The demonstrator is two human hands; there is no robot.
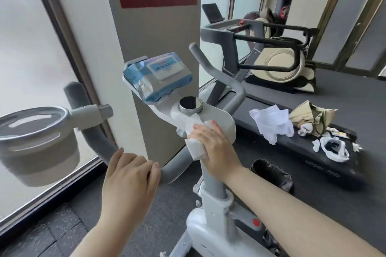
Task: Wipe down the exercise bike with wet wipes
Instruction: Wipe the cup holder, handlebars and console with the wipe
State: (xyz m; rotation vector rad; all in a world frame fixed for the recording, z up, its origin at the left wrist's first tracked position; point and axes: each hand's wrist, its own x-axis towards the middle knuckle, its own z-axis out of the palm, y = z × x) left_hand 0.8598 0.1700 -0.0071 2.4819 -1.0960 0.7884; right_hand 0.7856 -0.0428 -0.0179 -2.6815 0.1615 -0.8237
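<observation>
White wipe: a damp-looking wet wipe (194,144) lies folded under the right hand (211,148), pressed against the white console housing (221,120) of the exercise bike (208,210), just below the round metal knob (190,104).
Right hand: fingers fairly straight and flat on the wipe, palm pushing it onto the plastic; not closed round anything that I can see.
Left hand: left hand (129,175) curled over the grey handlebar (173,170), gripping it, seemingly to steady the frame.
Wipe pack: blue pack of wet wipes (157,77) rests on the tablet holder above the knob, lid closed.
Doing this step well: probably keep even pressure, work round the knob's rim and down the stem, refold to a clean face as it soils, and keep the handlebar braced.
Cup holder: grey cup holder (37,144) juts out at the left, untouched.
Surface and room: dark rubbery gym floor (69,221); frosted glass at the left; a treadmill (313,152) at the right carrying crumpled white plastic bags (271,125) and a tan bag; a black-lined bin (271,175) sits beside the bike.
</observation>
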